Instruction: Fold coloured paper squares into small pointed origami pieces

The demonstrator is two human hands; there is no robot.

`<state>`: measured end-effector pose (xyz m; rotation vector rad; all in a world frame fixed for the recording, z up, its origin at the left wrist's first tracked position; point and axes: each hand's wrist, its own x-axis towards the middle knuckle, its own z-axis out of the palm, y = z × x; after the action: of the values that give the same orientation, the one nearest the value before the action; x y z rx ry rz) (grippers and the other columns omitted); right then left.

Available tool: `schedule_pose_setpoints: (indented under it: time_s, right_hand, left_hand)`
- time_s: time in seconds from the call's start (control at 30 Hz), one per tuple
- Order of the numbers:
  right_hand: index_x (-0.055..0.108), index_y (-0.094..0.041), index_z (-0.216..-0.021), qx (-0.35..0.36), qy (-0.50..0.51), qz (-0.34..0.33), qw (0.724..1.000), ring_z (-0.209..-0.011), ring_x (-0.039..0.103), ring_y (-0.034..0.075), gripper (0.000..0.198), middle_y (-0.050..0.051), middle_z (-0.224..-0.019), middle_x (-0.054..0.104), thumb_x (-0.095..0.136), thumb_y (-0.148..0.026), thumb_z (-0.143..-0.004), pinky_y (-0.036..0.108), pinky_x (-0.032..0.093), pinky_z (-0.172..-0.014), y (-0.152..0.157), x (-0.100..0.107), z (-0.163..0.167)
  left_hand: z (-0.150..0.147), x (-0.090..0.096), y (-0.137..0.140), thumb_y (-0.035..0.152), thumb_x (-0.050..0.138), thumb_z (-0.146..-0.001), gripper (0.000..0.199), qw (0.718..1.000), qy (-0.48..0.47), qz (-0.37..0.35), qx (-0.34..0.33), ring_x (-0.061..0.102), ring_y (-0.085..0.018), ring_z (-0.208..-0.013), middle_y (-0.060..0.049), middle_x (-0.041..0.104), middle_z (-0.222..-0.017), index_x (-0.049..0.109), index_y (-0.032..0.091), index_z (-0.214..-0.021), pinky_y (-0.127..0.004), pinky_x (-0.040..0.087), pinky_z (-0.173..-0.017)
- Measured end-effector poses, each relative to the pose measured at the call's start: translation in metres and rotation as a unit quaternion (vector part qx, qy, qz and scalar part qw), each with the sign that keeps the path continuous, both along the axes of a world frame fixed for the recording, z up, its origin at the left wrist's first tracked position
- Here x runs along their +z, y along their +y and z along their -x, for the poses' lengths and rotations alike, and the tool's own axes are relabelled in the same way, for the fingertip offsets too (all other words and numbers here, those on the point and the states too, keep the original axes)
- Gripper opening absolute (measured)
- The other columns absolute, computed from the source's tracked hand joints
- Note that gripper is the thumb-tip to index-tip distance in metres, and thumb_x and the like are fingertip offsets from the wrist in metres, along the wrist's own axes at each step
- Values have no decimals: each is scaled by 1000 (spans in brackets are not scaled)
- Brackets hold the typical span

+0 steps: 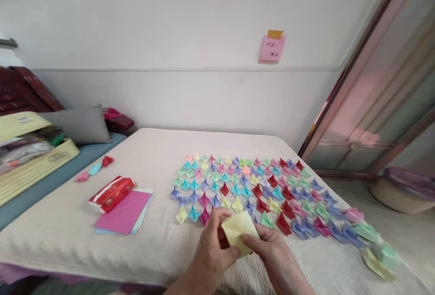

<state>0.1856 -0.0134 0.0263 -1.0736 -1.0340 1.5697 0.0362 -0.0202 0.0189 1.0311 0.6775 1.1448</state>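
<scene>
A pale yellow square of folded paper (239,228) with crease lines is held up over the near side of the table. My left hand (217,246) grips its left edge, fingers behind and thumb at the lower corner. My right hand (269,246) holds the right side, its thumb pressed on the front face near the centre. Just beyond both hands stand rows of small folded paper pieces (224,189) in red, blue, green, yellow and pink. The fingertips behind the paper are partly hidden.
To the left lie a magenta paper sheet (124,213) on other sheets and a red tissue pack (113,194). Several small folded pieces (95,169) lie farther left. A yellow box (41,163) with contents stands beside the cloth-covered table (163,145). A pink note (272,48) hangs on the wall.
</scene>
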Motion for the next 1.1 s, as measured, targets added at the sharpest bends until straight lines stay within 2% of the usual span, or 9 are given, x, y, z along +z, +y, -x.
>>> schedule_pose_setpoints:
  time_s: [0.1,0.2,0.3,0.43,0.67,0.8,0.87,0.97,1.1]
  right_hand:
    - [78,-16,-74,11,19,19,1000,-65,62,22,21,6,-64,72,77,-35,-65,30,43,-65,-1,1,1]
    - [78,-17,-77,5,13,10,1000,-66,63,22,21,5,-66,74,77,-35,-66,29,44,-66,-4,4,4]
    - [78,-18,-77,-15,-11,3,1000,-61,61,19,22,4,-65,73,78,-37,-65,27,44,-61,-6,5,6]
    - [77,-17,-74,-9,-36,13,999,-56,57,17,26,3,-63,71,78,-41,-64,26,42,-55,-6,0,9]
    - [77,-19,-69,2,-4,30,1000,-53,56,17,23,3,-60,70,78,-41,-63,28,41,-54,-5,-5,11]
    - [76,-18,-70,-4,0,32,999,-57,59,20,26,5,-61,71,77,-43,-63,30,44,-57,-4,-5,11]
    - [76,-17,-73,-20,-4,24,1000,-57,59,20,26,5,-64,72,77,-42,-64,30,44,-57,-3,-4,9]
    - [77,-17,-79,-34,-4,2,999,-62,61,22,26,7,-71,75,75,-40,-69,33,45,-64,-2,-3,6]
    - [77,-16,-82,-40,-15,-18,999,-72,63,24,27,7,-75,75,75,-41,-70,34,46,-72,-2,-3,4]
  left_hand:
    - [0,0,0,13,73,-68,53,1000,20,-22,2,58,-16,-78,-2,57,-97,44,26,-111,-26,44,-63]
    - [0,-2,0,14,74,-68,56,1000,18,-8,-1,57,-16,-78,-1,57,-96,43,26,-112,-26,44,-64]
    - [1,-4,3,17,75,-68,53,1000,-1,6,18,54,-13,-73,2,57,-86,42,24,-109,-24,42,-63]
    - [5,-2,8,23,74,-68,43,997,43,9,67,48,-11,-63,6,51,-70,47,21,-102,-23,36,-59]
    - [12,9,9,31,62,-81,32,992,79,9,95,42,-10,-54,6,49,-61,49,18,-107,-23,31,-54]
    - [11,5,12,39,61,-83,36,990,68,34,119,47,-11,-57,6,51,-61,49,17,-108,-24,36,-57]
    - [7,-2,11,43,69,-77,48,994,23,57,96,53,-12,-61,5,56,-65,45,18,-111,-25,39,-61]
    - [-2,-10,8,40,85,-56,74,994,-55,89,16,60,-17,-71,-2,67,-79,41,19,-112,-27,42,-65]
    - [-9,-9,2,29,84,-58,66,994,-55,95,23,63,-18,-74,-8,72,-87,43,18,-109,-29,44,-68]
